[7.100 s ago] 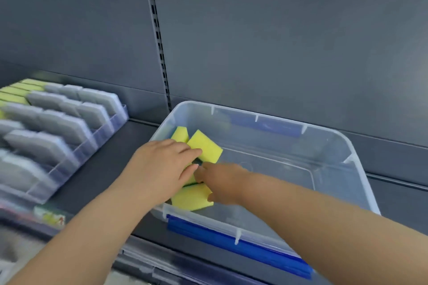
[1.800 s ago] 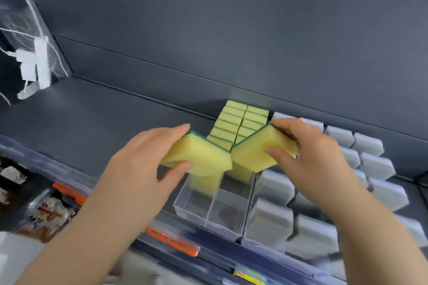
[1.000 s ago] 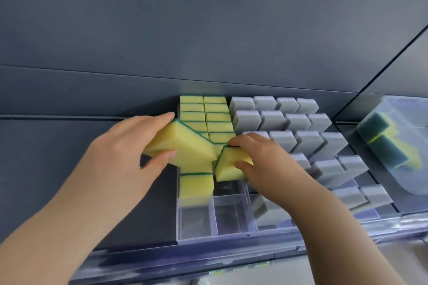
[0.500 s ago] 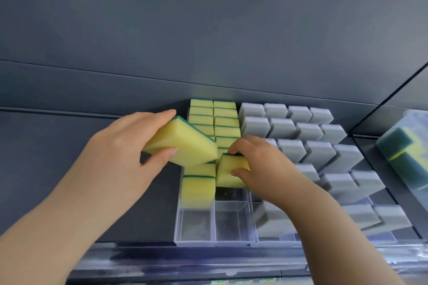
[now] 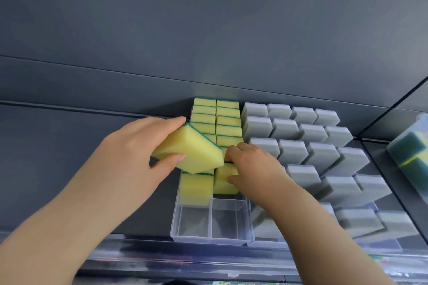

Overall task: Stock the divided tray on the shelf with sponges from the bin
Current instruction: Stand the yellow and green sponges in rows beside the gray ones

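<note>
Dark grey shelf point(image 5: 46, 157), grey back panel point(image 5: 208, 30); left hand point(image 5: 129, 152) grips a yellow sponge point(image 5: 192, 150), right hand point(image 5: 252, 169) pinches a second sponge point(image 5: 223, 183) in the divided tray point(image 5: 210, 238).

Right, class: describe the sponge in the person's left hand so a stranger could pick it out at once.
Find the clear divided tray on the dark shelf. Over its left yellow row, the left hand grips one yellow sponge. Unlike the upright, slotted neighbours, it is held tilted above them, broad yellow face showing.
</note>
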Action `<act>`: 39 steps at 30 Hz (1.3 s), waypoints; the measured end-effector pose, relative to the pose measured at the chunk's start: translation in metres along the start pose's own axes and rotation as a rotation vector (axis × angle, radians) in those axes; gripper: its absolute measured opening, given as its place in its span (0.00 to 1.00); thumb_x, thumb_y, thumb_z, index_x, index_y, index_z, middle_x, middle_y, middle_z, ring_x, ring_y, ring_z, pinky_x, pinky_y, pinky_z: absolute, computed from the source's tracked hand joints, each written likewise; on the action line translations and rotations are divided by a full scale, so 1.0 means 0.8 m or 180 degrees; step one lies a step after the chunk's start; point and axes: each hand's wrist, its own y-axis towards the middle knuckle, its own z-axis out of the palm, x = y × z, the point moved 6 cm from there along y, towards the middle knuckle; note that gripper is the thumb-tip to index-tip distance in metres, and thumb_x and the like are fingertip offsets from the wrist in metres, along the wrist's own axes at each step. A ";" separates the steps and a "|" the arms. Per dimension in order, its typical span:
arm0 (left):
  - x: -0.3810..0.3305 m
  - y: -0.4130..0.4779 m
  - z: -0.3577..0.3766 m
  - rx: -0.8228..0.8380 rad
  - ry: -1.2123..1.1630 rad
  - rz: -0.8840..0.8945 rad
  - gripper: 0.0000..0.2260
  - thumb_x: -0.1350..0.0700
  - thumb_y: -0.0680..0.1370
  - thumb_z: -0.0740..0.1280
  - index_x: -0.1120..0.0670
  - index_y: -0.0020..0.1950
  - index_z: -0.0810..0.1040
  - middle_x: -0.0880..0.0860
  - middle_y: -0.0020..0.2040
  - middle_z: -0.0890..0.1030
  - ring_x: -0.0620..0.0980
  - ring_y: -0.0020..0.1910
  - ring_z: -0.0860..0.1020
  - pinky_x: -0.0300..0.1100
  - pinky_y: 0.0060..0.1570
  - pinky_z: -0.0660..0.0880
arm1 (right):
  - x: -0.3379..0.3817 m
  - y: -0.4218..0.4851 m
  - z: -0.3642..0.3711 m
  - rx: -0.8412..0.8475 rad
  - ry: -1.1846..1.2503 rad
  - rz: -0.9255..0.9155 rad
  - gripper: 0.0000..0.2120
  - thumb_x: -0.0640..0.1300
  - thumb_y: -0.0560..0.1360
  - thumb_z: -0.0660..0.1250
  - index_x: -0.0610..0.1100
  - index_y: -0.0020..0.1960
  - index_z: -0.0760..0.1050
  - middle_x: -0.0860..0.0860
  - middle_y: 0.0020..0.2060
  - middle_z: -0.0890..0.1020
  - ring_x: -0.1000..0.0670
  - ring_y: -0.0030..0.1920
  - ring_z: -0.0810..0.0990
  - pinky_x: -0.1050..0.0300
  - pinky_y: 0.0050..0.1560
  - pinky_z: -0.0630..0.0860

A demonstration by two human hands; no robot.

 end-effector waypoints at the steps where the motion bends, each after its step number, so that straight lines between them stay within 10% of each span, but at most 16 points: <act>1: -0.004 0.000 0.001 0.0032 -0.0025 0.0021 0.21 0.53 0.68 0.70 0.56 0.59 0.79 0.49 0.50 0.80 0.18 0.42 0.66 0.22 0.46 0.61 | -0.002 -0.001 -0.002 0.0018 0.0042 0.0011 0.16 0.47 0.72 0.67 0.47 0.57 0.69 0.50 0.52 0.74 0.47 0.53 0.72 0.57 0.41 0.66; 8: -0.028 0.006 0.025 0.0127 -0.0046 0.0178 0.23 0.49 0.67 0.75 0.48 0.62 0.77 0.39 0.52 0.76 0.40 0.52 0.72 0.34 0.50 0.71 | -0.042 -0.035 -0.049 -0.0578 0.1002 0.0105 0.15 0.42 0.71 0.70 0.48 0.58 0.74 0.55 0.51 0.75 0.54 0.53 0.73 0.57 0.53 0.72; 15: -0.045 0.028 0.079 0.0718 -0.0075 0.0212 0.25 0.47 0.73 0.69 0.40 0.69 0.67 0.37 0.62 0.72 0.35 0.60 0.63 0.28 0.56 0.59 | -0.063 -0.069 -0.053 -0.0875 0.1219 0.0174 0.12 0.41 0.70 0.70 0.49 0.53 0.76 0.66 0.44 0.71 0.64 0.45 0.70 0.75 0.45 0.65; 39: -0.037 0.036 0.139 0.1184 0.0437 0.0363 0.22 0.50 0.76 0.65 0.44 0.70 0.66 0.44 0.59 0.73 0.44 0.60 0.65 0.41 0.57 0.68 | -0.052 -0.067 -0.024 -0.0514 0.1036 -0.0054 0.13 0.42 0.72 0.69 0.47 0.56 0.76 0.53 0.52 0.77 0.53 0.55 0.72 0.70 0.51 0.61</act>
